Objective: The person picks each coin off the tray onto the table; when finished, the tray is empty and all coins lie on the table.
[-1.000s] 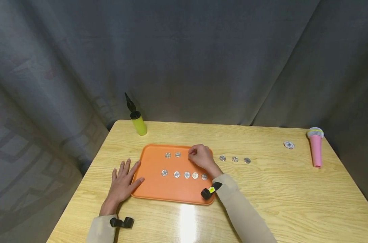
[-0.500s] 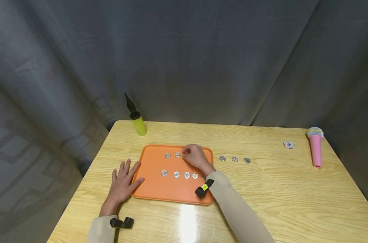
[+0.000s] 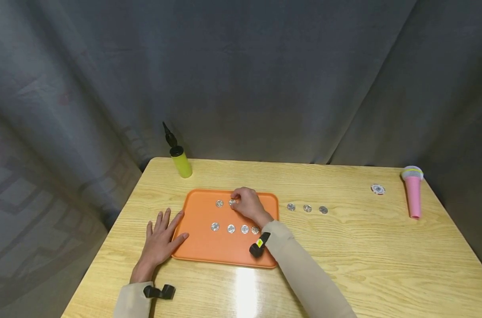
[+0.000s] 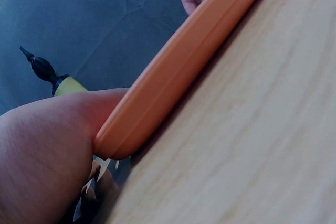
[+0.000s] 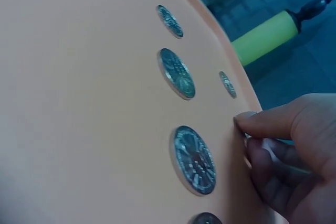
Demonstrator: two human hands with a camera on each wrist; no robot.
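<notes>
On the orange tray lie several silver coins. The front row runs from a left coin to a coin beside the right sleeve; my forearm covers the spot right of it. In the back row sits one coin. My right hand has its thumb and curled fingers at the back coin to the right of that one. The right wrist view shows this right hand pinching at the tray surface, the coin mostly hidden. My left hand rests with spread, straight fingers on the tray's left rim.
Three silver coins lie in a row right of the tray. Farther right are a white-and-red poker chip and a pink toy microphone. A yellow-green hand pump stands at the table's back left, before a grey curtain.
My right hand has moved left along the tray's back part and reached the second back coin. Its forearm now covers the rightmost front coin. The left hand stays in place.
</notes>
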